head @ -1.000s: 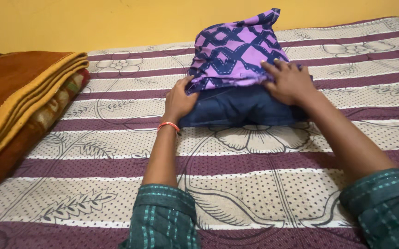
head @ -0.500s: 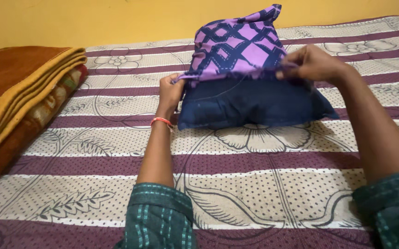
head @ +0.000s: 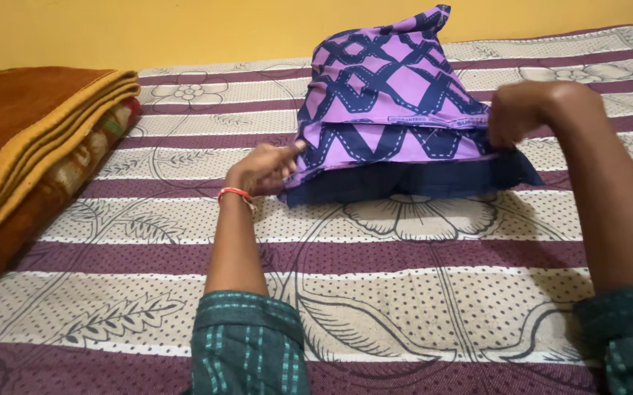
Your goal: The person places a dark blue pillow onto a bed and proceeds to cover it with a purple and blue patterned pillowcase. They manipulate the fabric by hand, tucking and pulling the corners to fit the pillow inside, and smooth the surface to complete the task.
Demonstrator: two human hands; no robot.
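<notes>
A dark blue pillow [head: 411,181] lies on the bed, mostly inside a purple pillowcase [head: 389,102] with a dark blue lattice print. Only a narrow strip of the pillow shows below the case's open edge. My left hand [head: 261,168] pinches the case's edge at the pillow's left corner; an orange band circles that wrist. My right hand [head: 525,110] grips the case's edge at the right side. The case's far corner stands up in a loose peak.
The bed sheet [head: 375,292] has maroon and cream stripes with flower outlines. A stack of folded blankets [head: 31,139], brown and mustard, lies at the left edge. A yellow wall [head: 185,29] runs behind the bed.
Both hands have pulled the pillowcase's open edge toward me over the pillow. Much more of the dark blue pillow is covered now than a second ago.
</notes>
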